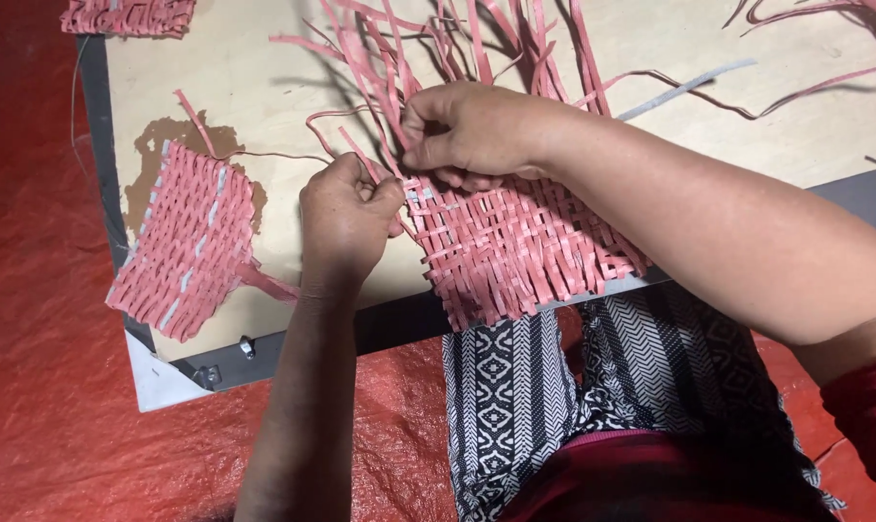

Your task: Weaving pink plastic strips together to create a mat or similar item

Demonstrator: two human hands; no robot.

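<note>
On a pale wooden board (264, 87) with a grey edge, laid over red sheeting (42, 367), a half-made woven mat (515, 246) of pink strips lies near the board's close edge, its lower fringe hanging just past that edge. Loose pink strips (438, 39) fan out from its top toward the far side of the board. The left hand (346, 222) is curled shut at the mat's upper left corner, fingers pinched on a single thin strip (336, 121) that loops up and away from the weave. The right hand (472, 130) rests on the mat's top edge, thumb and fingers closed narrowly on the strips there, knuckles raised. Left of the hands, apart from them, a smaller finished woven piece (186, 242) in pink with a few pale grey strips lies tilted on the board, one tail strip trailing toward the left wrist. Another pink woven piece (129, 14) shows at the top left corner, cut off by the frame. A pale grey strip (684, 89) lies loose on the board beyond the right forearm. Below the board, patterned black-and-white cloth (554, 387) covers the person's lap.
</note>
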